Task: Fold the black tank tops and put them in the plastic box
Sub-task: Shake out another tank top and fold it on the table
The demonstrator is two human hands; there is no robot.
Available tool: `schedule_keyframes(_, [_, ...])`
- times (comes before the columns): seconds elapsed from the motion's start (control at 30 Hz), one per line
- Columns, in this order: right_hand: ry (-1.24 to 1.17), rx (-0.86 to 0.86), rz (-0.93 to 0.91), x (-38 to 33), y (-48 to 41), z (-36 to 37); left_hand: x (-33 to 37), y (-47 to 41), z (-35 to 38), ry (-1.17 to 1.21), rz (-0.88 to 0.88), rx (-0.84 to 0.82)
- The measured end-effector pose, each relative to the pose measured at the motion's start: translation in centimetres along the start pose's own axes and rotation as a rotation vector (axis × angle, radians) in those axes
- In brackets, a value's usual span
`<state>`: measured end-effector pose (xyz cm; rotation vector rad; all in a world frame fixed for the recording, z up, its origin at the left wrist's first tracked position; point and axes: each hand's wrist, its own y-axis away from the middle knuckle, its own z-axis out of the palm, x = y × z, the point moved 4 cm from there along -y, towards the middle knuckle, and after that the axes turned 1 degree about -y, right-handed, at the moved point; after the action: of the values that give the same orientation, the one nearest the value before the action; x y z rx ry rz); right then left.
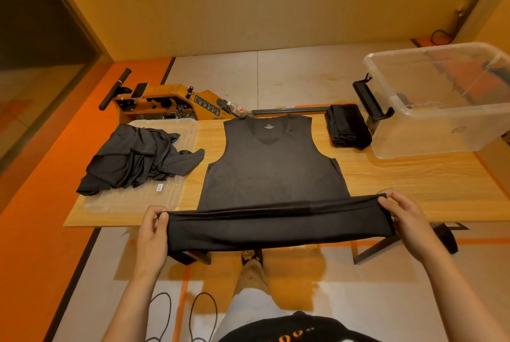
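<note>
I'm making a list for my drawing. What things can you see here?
spread tank top: one, black, middle of table
unfolded tank tops: a pile, black, on the lid, left
folded tank tops: one stack, black, beside the box
plastic box: one, clear, table's right end
lid: one, clear, table's left end
table: one, light wood
rowing machine: one, orange-yellow, behind table
left hand: grips hem's left end
right hand: grips hem's right end
</note>
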<state>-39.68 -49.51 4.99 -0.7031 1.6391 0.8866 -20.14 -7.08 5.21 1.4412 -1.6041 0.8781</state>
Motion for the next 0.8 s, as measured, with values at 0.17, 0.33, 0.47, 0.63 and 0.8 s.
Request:
schedule_keyframes(0.17, [0.004, -0.037, 0.029, 0.1, 0.9, 0.1, -0.9, 0.3, -0.1, -0.068, -0.037, -0.086])
schedule_keyframes(0.33, [-0.004, -0.046, 0.060, 1.4, 2.0, -0.1, -2.3, 1.0, -0.3, -0.063, -0.070, -0.095])
schedule_keyframes(0.47, [0.014, -0.009, 0.069, 1.6, 1.8, -0.5, -2.1, 0.6, -0.4, -0.045, -0.062, -0.047])
schedule_keyframes(0.63, [0.010, 0.033, 0.039, 0.0, 0.2, -0.2, -1.6, -2.1, -0.3, -0.038, -0.024, -0.035])
schedule_keyframes(0.8, [0.040, 0.100, 0.005, -2.1, -3.5, 0.2, -0.2, -6.5, 0.6, -0.030, 0.000, -0.033])
